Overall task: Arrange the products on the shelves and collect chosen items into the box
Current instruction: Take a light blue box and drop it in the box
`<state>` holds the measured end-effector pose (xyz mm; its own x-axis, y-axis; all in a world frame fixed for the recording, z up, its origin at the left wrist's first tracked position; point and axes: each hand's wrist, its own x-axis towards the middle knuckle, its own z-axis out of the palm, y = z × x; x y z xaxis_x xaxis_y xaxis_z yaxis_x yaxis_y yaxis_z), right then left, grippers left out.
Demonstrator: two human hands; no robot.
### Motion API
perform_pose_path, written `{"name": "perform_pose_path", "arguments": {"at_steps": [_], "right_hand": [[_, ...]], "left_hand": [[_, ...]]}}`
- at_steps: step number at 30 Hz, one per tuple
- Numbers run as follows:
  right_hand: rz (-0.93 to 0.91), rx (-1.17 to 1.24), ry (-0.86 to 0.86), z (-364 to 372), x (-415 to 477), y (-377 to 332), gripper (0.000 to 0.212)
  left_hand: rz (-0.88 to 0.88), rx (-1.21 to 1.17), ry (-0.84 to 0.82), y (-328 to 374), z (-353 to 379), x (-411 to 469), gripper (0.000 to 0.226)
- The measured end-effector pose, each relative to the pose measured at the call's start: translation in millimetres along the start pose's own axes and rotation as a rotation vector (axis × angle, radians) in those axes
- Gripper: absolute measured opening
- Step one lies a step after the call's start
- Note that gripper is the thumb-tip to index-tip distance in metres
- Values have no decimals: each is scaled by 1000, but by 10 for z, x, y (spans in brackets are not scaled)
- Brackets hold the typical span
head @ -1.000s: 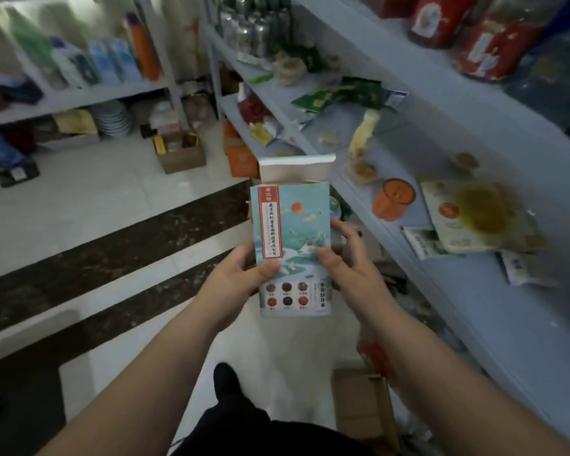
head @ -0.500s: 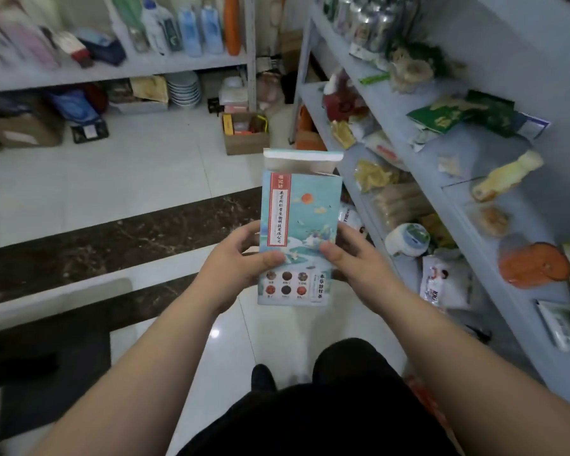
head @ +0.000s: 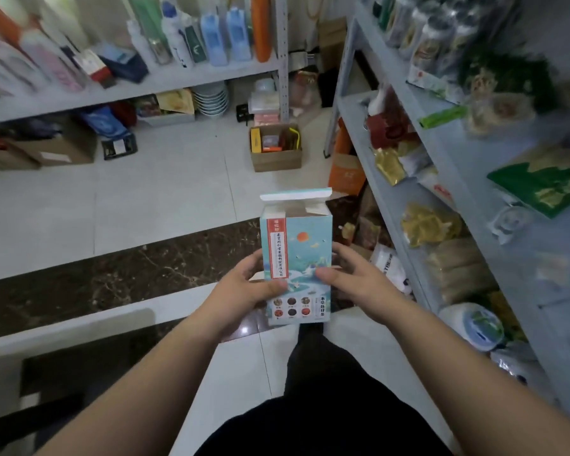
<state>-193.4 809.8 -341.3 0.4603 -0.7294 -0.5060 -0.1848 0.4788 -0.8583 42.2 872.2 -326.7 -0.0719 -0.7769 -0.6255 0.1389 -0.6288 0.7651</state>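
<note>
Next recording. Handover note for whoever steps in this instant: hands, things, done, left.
Hands: left hand and right hand both grip the tea box, upright, top flap open, above the floor.
The cardboard box stands on the floor ahead, a few items inside.
Done: tea box in hand.
Left: probably shut the flap, then put it in the cardboard box or on the shelf.
</note>
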Motion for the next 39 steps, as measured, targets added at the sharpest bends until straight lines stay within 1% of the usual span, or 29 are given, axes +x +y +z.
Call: {"name": "perform_pose_path", "arguments": {"at_steps": [4,6,8,9,10,12,14,16,18,20,22,24,25,26,29,30,31,32,34,36,39], "right_hand": [[52,-48,-40,-323,842,-460,77],[55,-68,-57,-456,1222,-709,80],[48,-63,-65,-537,1544,-957,68],[50,-62,-70,-564,1692,-1062,61],[58,-67,-75,-579,1843,-1138,56],[87,-79,-90,-591,2120,-1279,52],[109,-82,-85,-602,2403,-1384,57],[123,-92,-69,-611,2702,-1475,60],[143,-84,-56,-593,3026,-1568,66],[163,-86,-47,-551,3373,-1691,73],[168,-75,-36,-502,3746,-1849,68],[179,-42,-4,-484,4112,-2046,62],[184,-23,20,-486,4291,-2136,65],[173,-5,49,-497,4494,-2223,73],[117,19,168,-597,5003,-2546,103],[91,19,210,-660,5147,-2640,105],[66,3,240,-749,5280,-2724,102],[50,-34,252,-853,5407,-2783,96],[45,-214,218,-1094,5651,-2856,83],[64,-419,109,-1292,5891,-2901,75],[119,-685,-85,-1496,6205,-2852,77]], "left_hand": [[-54,-30,83,597,-104,623,58],[-58,-48,109,839,-150,900,64],[-55,-64,109,1038,-205,1138,75],[-52,-82,117,1127,-240,1251,76],[-53,-99,135,1208,-278,1366,74],[-68,-114,176,1362,-371,1584,63],[-84,-126,180,1483,-502,1815,55],[-105,-137,170,1629,-663,2074,52],[-112,-109,154,1806,-877,2376,52],[-78,-41,140,2016,-1147,2690,55],[-52,24,133,2254,-1440,3049,60],[-65,88,101,2503,-1714,3444,61],[-73,113,88,2615,-1823,3623,61],[-73,133,69,2729,-1923,3806,61],[-83,252,34,3060,-2127,4292,67],[-75,322,24,3154,-2156,4436,68],[-61,420,10,3233,-2172,4574,69],[-46,532,-3,3302,-2177,4714,71],[-27,707,1,3381,-2194,5011,77],[5,798,11,3393,-2168,5285,78],[-31,908,16,3412,-2085,5641,85]]}}
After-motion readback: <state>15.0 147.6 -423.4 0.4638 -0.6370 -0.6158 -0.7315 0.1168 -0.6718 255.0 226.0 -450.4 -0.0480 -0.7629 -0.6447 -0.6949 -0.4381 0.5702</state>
